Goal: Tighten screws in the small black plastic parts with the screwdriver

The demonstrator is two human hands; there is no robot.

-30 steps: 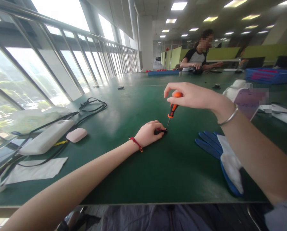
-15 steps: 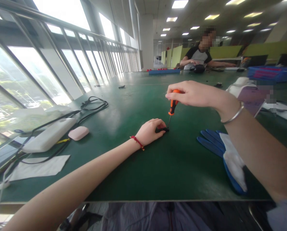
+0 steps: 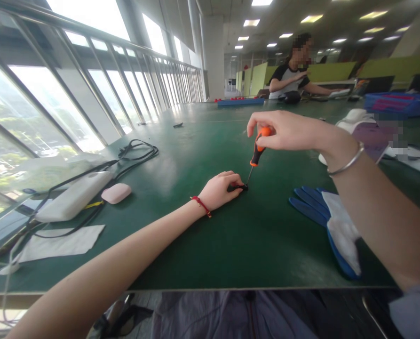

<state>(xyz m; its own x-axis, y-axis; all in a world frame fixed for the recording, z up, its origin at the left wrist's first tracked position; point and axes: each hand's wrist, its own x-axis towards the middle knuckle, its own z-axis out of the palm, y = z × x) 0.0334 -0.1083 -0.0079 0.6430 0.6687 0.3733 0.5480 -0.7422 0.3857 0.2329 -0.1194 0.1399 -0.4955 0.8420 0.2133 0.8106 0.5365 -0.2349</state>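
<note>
My left hand (image 3: 219,190) rests on the green table, its thumb and fingers pinching a small black part (image 3: 243,187) whose exact kind is too small to make out. In my right hand (image 3: 283,133) is a screwdriver (image 3: 257,149) with an orange and black handle, tilted so its top leans right. The thumb lies against the handle while the index finger curls above it, partly lifted. The metal shaft points down, its tip at the right end of the black part.
A blue and white glove (image 3: 340,230) lies at the right. To the left are a pink case (image 3: 116,193), a white oblong object (image 3: 75,195), black cables (image 3: 139,150) and a white tissue (image 3: 65,242). A co-worker (image 3: 290,77) sits beyond, near a blue basket (image 3: 400,104).
The screwdriver leans further right, and my right hand has shifted slightly right with its index finger raised off the handle. My left hand stays on the black part. The co-worker's hand has risen.
</note>
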